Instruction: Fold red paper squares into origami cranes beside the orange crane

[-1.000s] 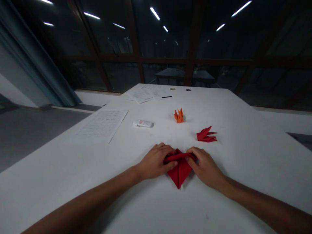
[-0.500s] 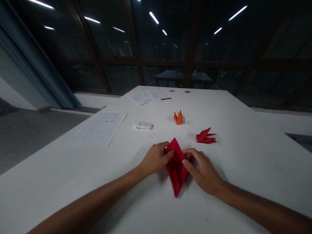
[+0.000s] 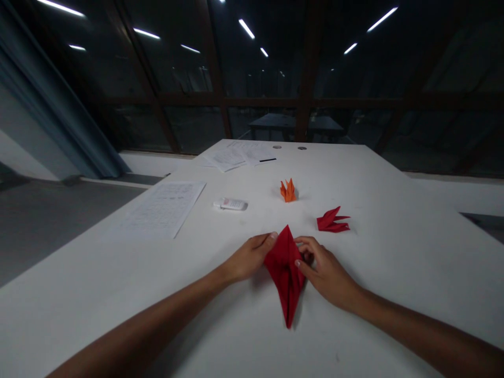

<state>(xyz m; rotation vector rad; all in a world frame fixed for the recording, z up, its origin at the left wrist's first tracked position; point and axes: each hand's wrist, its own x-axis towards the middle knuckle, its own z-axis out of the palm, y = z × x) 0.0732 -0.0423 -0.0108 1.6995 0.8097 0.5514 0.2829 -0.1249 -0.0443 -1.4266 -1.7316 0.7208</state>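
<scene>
Since half a second ago, the left hand's (image 3: 252, 257) thumb has shifted off the inside of the paper (image 3: 284, 260) to its upper left edge, and the red diamond lies flatter, its lower tip a little nearer the person. The left hand pinches that edge; the right hand (image 3: 325, 273) grasps the right edge, thumb in front, fingers curled partly out of sight. The paper is at the near middle of the table (image 3: 397, 226), between both hands. Small printing on the white tube (image 3: 231, 204) is too blurred to read, as are the lines on the left sheet (image 3: 161, 210) and the far sheets (image 3: 230, 156), where a dark pen (image 3: 268, 159) lies. An orange figure (image 3: 289, 191) and a red figure (image 3: 333, 220) stand beyond the hands on the plain white top. Dark windows (image 3: 260, 68) reflect strip lights; a blue curtain (image 3: 59, 89) hangs at left above grey floor (image 3: 59, 210).
</scene>
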